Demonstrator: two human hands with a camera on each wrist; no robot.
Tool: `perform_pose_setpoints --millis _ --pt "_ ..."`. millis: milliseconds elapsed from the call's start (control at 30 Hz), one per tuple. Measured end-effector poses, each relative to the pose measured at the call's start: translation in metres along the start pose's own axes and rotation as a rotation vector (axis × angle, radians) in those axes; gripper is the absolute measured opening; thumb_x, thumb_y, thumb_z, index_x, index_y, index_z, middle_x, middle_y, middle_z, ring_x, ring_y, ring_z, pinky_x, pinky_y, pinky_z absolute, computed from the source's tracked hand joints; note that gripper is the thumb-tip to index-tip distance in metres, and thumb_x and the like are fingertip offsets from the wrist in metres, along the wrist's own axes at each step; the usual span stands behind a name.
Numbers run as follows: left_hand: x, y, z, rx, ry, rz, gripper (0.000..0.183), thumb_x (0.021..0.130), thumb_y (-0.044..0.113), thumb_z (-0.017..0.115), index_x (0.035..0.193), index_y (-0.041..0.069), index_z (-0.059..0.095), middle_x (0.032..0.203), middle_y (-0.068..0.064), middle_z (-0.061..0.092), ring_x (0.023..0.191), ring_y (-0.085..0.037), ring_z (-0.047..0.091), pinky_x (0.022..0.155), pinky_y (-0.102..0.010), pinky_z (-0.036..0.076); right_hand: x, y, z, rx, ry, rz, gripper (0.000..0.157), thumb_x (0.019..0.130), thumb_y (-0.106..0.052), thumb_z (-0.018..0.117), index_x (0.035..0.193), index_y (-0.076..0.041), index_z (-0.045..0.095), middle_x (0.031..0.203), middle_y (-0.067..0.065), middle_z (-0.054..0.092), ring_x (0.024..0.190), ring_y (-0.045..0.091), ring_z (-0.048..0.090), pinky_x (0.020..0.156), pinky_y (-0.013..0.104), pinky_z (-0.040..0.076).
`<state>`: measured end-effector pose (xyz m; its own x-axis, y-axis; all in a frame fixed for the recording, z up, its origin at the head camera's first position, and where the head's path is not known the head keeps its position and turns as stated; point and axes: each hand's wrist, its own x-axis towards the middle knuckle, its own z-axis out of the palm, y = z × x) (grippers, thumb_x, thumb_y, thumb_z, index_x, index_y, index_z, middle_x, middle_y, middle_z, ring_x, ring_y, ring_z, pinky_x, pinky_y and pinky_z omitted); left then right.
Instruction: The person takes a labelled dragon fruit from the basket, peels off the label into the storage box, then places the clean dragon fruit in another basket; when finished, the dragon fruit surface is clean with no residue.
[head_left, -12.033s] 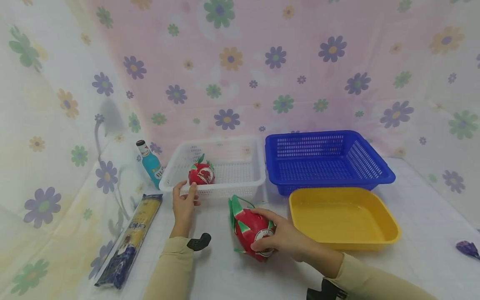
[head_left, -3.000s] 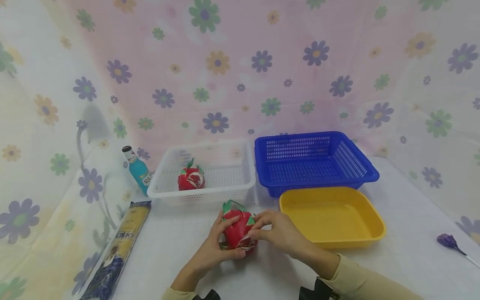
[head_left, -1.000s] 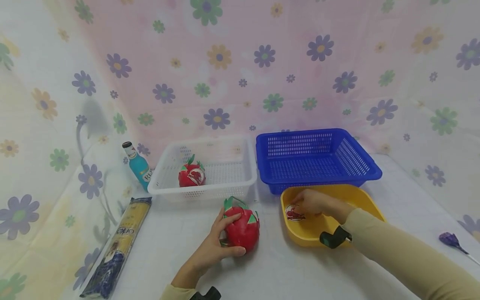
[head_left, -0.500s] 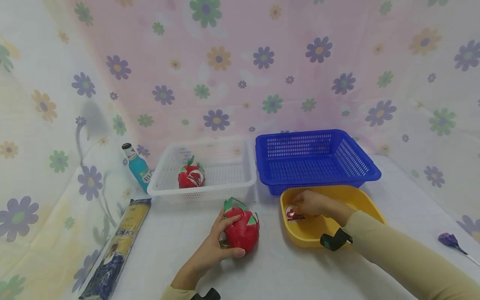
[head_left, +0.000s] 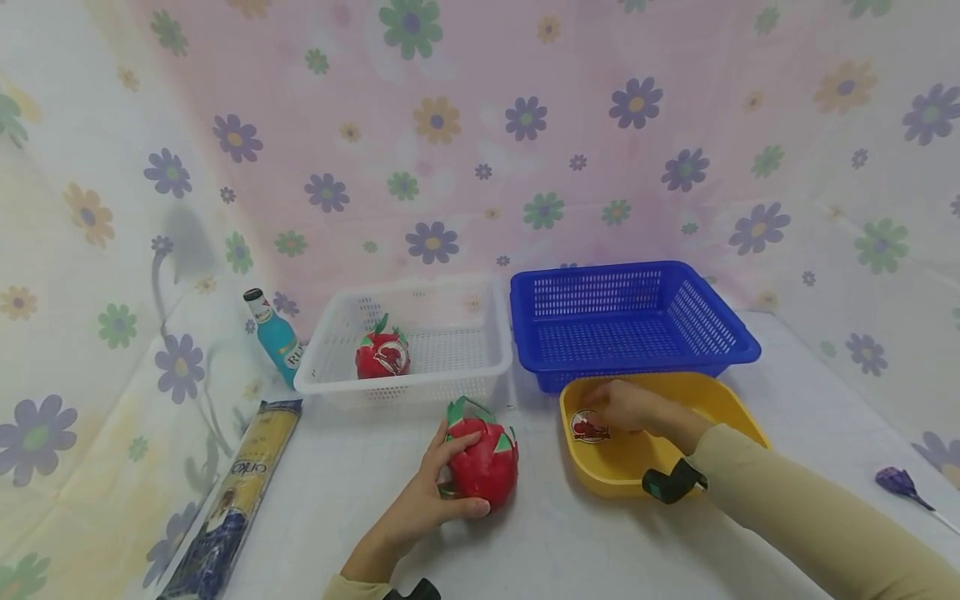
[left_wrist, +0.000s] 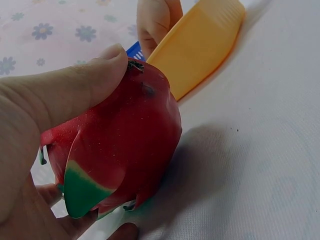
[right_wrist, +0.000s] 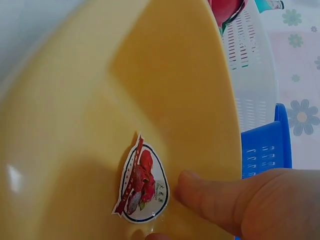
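My left hand (head_left: 431,487) grips a red artificial dragon fruit (head_left: 487,458) with green leaf tips, which rests on the white cloth. In the left wrist view the thumb lies over the fruit (left_wrist: 125,135) and the fingers reach under it. My right hand (head_left: 630,406) reaches down into the yellow basin (head_left: 660,487). A round sticker (right_wrist: 145,185) printed with dragon fruit lies against the basin's inside. The right thumb (right_wrist: 210,197) is right at the sticker's edge, with another fingertip at its lower end; I cannot tell whether they pinch it.
A second dragon fruit (head_left: 382,356), with its sticker on, sits in the white basket (head_left: 408,387). Behind the basin stands a blue basket (head_left: 637,362). Leftward are a blue bottle (head_left: 277,337) and a pasta packet (head_left: 232,500). A purple lollipop (head_left: 896,481) lies far right.
Since three seconds ago the sticker has come off the held fruit, and my right hand has moved right with it into the yellow basin. Both hands stay almost still over the last second.
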<state>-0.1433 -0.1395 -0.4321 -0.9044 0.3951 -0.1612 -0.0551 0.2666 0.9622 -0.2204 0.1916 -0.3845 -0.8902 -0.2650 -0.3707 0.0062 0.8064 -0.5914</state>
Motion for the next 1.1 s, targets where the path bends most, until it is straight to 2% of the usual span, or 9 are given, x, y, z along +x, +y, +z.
perform_pose_setpoints --millis 167,367,600,700,800,933,1100 --pt "-0.001 -0.001 -0.001 0.004 -0.017 0.007 0.081 0.079 0.022 0.082 0.146 0.04 0.04 0.166 -0.011 -0.006 0.144 -0.049 0.02 0.099 -0.055 0.052 0.0 0.002 0.003 -0.069 -0.008 -0.036 0.025 0.09 -0.011 0.061 0.112 -0.004 0.072 0.091 0.006 0.065 0.078 0.019 0.051 0.065 0.027 0.043" --pt "-0.002 0.0 -0.001 0.006 -0.034 0.017 0.078 0.08 0.023 0.081 0.145 0.039 0.041 0.166 -0.01 -0.007 0.143 -0.049 0.022 0.099 -0.054 0.052 0.001 0.003 0.007 -0.176 -0.007 -0.092 0.022 0.089 -0.013 0.067 0.109 -0.008 0.075 0.096 0.003 0.07 0.083 0.017 0.053 0.083 0.032 0.049" --pt "-0.002 0.0 -0.002 0.015 -0.056 0.042 0.078 0.079 0.023 0.082 0.144 0.039 0.042 0.166 -0.01 -0.009 0.143 -0.049 0.022 0.099 -0.053 0.052 0.003 0.004 0.007 -0.176 -0.013 -0.081 0.021 0.089 -0.011 0.066 0.109 -0.008 0.074 0.093 0.003 0.067 0.083 0.018 0.052 0.078 0.029 0.047" --pt "-0.002 0.0 -0.002 0.019 -0.063 0.04 0.078 0.079 0.024 0.082 0.144 0.04 0.042 0.166 -0.009 -0.008 0.142 -0.048 0.024 0.098 -0.052 0.053 0.003 0.004 0.008 -0.164 -0.013 -0.069 0.023 0.089 -0.009 0.066 0.11 -0.008 0.074 0.095 0.003 0.067 0.085 0.019 0.052 0.08 0.03 0.047" --pt "-0.002 0.0 -0.003 0.021 -0.062 0.038 0.078 0.079 0.024 0.082 0.144 0.039 0.042 0.166 -0.009 -0.009 0.142 -0.048 0.025 0.097 -0.051 0.054 0.003 0.004 0.008 -0.213 0.019 -0.117 0.023 0.086 -0.008 0.067 0.107 -0.007 0.075 0.099 0.006 0.07 0.085 0.019 0.055 0.086 0.036 0.051" --pt "-0.001 0.001 -0.003 0.023 -0.059 0.045 0.078 0.079 0.023 0.081 0.145 0.038 0.042 0.166 -0.009 -0.009 0.142 -0.048 0.023 0.097 -0.052 0.054 0.003 0.005 0.013 -0.336 0.121 -0.199 0.025 0.074 -0.005 0.073 0.098 -0.006 0.075 0.095 0.006 0.072 0.081 0.019 0.057 0.087 0.04 0.053" --pt "-0.001 -0.001 -0.002 0.014 -0.066 0.052 0.077 0.08 0.023 0.081 0.145 0.038 0.042 0.166 -0.009 -0.01 0.143 -0.047 0.023 0.098 -0.052 0.053 0.004 0.006 0.02 -0.379 0.209 -0.185 0.027 0.067 -0.004 0.078 0.093 -0.006 0.07 0.086 0.004 0.068 0.08 0.022 0.057 0.087 0.041 0.053"
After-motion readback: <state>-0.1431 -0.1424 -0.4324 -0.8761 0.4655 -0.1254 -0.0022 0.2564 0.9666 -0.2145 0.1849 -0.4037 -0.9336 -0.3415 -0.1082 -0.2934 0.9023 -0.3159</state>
